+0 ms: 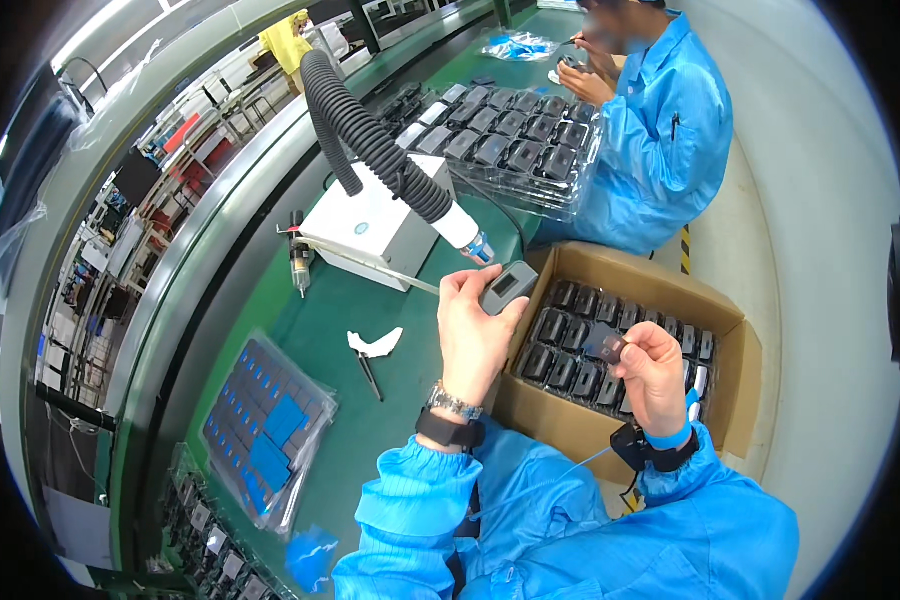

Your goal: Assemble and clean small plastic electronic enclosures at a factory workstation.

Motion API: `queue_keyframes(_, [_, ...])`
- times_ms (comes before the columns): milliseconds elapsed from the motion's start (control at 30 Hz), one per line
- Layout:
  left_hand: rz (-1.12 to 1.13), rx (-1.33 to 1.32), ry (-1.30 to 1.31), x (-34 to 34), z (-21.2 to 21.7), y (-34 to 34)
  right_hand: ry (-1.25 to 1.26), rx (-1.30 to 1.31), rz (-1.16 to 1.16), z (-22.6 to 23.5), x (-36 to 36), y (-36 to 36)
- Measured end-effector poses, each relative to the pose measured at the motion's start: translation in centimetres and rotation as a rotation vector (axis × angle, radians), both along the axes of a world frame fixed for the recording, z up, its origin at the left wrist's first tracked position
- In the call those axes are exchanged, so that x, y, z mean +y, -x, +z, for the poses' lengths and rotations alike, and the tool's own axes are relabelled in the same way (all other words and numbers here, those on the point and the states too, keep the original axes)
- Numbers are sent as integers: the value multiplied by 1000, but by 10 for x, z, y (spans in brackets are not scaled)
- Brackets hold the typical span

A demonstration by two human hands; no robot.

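My left hand [473,340] is closed around a small grey device [511,286] with a dark rectangular window. It holds the device just below the pale nozzle [478,247] of a black corrugated hose [370,140]. Over the open cardboard box, my right hand [654,378] pinches a thin, dark, see-through plate [604,343] between thumb and fingers. Beneath it, rows of black moulded parts [562,372] sit in a clear tray inside the cardboard box [742,375]. Both wrists carry black bands.
A white machine box [365,225] stands behind my left hand. On the green bench lie a white cloth scrap [376,344], black tweezers [368,376] and a sheet of dark pieces [300,390]. Beyond, a co-worker in blue [670,130] sits beside a tray of black housings [500,130].
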State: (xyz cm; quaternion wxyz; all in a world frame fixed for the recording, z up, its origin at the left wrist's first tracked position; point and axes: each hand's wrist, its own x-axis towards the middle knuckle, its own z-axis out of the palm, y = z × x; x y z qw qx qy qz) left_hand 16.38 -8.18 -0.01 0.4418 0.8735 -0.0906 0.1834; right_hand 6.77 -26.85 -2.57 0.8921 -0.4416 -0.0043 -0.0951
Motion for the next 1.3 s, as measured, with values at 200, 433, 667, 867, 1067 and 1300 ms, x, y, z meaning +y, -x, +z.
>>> queue_keyframes(200, [-49, -43, 46, -4, 5, -1, -27, -33, 7, -1, 4, -1])
queue_keyframes(433, [15, -19, 77, -9, 3, 3, -51, -48, 23, -6, 6, 1])
queue_keyframes(667, [10, -4, 93, 0, 4, 13, -2, -85, 42, 1, 16, 7])
queue_keyframes(867, [126, 3, 150, 39, 8, 85, 6, -84, 81, 3, 24, 10])
queue_keyframes(1067, [274, 180, 285, 96, -16, 215, 85, -66, 241, -8, 46, 9])
queue_keyframes(1300, [498, 243, 380, 127, -32, 297, 135, -102, 534, -7, 107, 10])
